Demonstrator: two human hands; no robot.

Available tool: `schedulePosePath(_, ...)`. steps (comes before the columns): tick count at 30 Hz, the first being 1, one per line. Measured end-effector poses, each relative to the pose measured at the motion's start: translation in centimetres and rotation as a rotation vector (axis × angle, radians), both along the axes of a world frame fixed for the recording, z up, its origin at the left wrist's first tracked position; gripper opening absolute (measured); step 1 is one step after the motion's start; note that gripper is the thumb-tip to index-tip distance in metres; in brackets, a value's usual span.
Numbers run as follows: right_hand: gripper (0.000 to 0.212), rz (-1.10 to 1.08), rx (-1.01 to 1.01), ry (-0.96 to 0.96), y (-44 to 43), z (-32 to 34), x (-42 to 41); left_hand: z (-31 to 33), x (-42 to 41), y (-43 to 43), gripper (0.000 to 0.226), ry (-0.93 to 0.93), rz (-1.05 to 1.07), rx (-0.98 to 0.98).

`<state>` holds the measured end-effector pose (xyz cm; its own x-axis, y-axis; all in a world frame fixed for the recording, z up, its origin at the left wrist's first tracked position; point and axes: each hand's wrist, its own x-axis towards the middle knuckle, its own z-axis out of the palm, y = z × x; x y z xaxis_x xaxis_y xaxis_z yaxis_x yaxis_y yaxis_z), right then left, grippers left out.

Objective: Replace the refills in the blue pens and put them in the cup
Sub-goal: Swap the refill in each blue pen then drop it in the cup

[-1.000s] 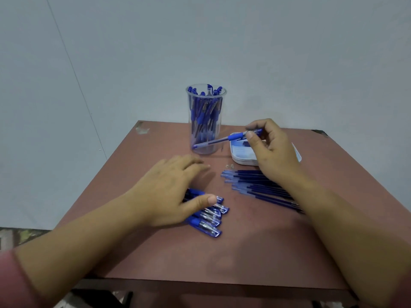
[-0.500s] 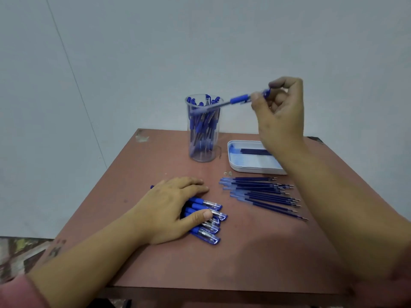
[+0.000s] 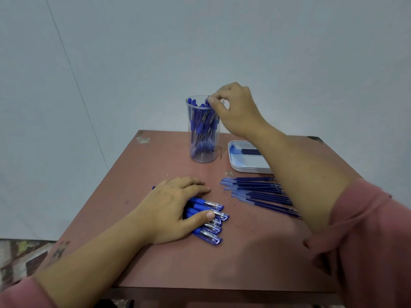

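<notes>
**Pen now down in the cup, fingers at its top end**

Half a second ago the right grip (image 3: 235, 112) held a blue pen (image 3: 208, 104) level above the rim. Now that pen stands nearly upright inside the cup (image 3: 203, 152), and finger and thumb pinch only its top end. The cup stands at the far side of the bench (image 3: 155, 263).

To do this step well, I judge the pinch should simply part and lift straight up. The cup is tall, narrow and crowded, so a sideways tug could tip it or drag out a neighbouring pen.

The cup is clear, smooth-walled plastic, packed with leaning blue pens. The left grip (image 3: 171, 210) lies flat and relaxed over the loose pens (image 3: 213, 218) near the bench's middle. These have blue sleeves and clear ribbed barrels, round enough to roll. To their right lie the refills (image 3: 260, 192), thin dark rods fanned out and touching. Beyond them sits a shallow white tray (image 3: 246, 166) with rounded corners. The bench top is matt reddish-brown and scuffed.
</notes>
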<state>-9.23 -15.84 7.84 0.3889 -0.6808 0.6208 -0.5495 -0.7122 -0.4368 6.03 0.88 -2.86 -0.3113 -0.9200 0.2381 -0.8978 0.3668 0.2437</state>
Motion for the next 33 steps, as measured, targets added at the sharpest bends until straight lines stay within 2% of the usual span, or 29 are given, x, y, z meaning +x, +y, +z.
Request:
schedulePosePath(3,0.026,-0.043,-0.042,0.018,0.9,-0.7,-0.4,0.0,0.1,0.0,0.076,-0.005,0.002,0.005)
schedulePosePath(6,0.025,0.082,-0.141,-0.011,3.6,-1.7,-2.0,0.0,0.1,0.0,0.076,-0.002,-0.001,0.003)
schedulePosePath(10,0.01,0.273,0.061,0.229,6.9,-4.7,-5.2,0.0,0.0,0.0,0.074,0.002,-0.002,-0.008)
schedulePosePath(14,0.013,0.321,0.195,0.441,7.9,-7.6,-6.6,-0.2,0.0,-0.1,0.073,-0.01,0.001,-0.02)
schedulePosePath(18,0.02,0.328,0.196,0.508,8.4,-8.0,-6.2,-0.3,-0.1,-0.1,0.072,-0.009,0.006,-0.026)
schedulePosePath(22,0.017,0.3,0.148,0.563,8.7,-7.8,-5.7,-0.1,-0.1,0.0,0.072,-0.021,0.006,-0.04)
schedulePosePath(25,0.012,0.25,0.127,0.529,9.1,-7.7,-5.4,0.2,-0.3,-0.1,0.064,-0.026,0.012,-0.092)
schedulePosePath(28,0.007,0.204,0.205,0.375,9.2,-7.6,-5.7,0.7,-0.6,-0.5,0.05,0.016,0.01,-0.158)
schedulePosePath(33,0.005,0.211,0.22,0.18,8.5,-7.0,-6.5,2.6,-0.3,-2.0,0.033,0.183,0.034,-0.173)
